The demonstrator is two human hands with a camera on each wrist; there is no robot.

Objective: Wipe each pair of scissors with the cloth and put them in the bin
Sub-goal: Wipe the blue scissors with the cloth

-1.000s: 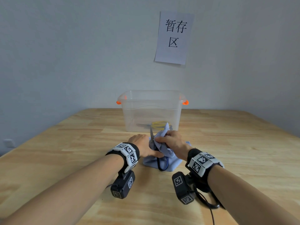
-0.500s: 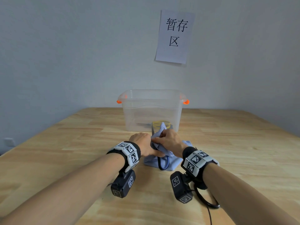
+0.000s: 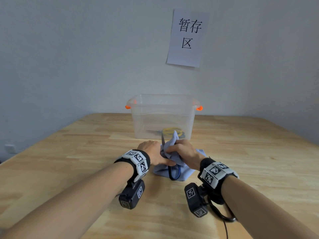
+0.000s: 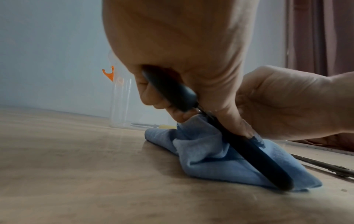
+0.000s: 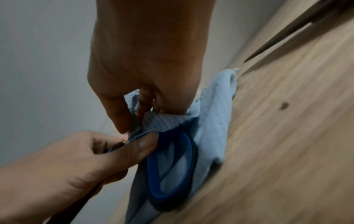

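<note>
Head view: a clear plastic bin [image 3: 163,116] with orange handle clips stands at the far middle of the wooden table [image 3: 69,152]; inside lie yellow-handled scissors [image 3: 170,131]. Just in front of it the left hand [image 3: 152,153] grips the blue-handled scissors [image 3: 173,173], blade tip up, handle loop resting on the light blue cloth [image 3: 177,175]. The right hand [image 3: 183,152] pinches a bunched fold of cloth round the blades.

Left wrist view: fingers curl round the dark handle [image 4: 249,145], which slants down onto the cloth; the bin shows behind.

Right wrist view: the right fingers [image 5: 118,112] clamp striped cloth on the blades above the blue loop. A second blade tip [image 5: 283,37] lies on the table nearby.
</note>
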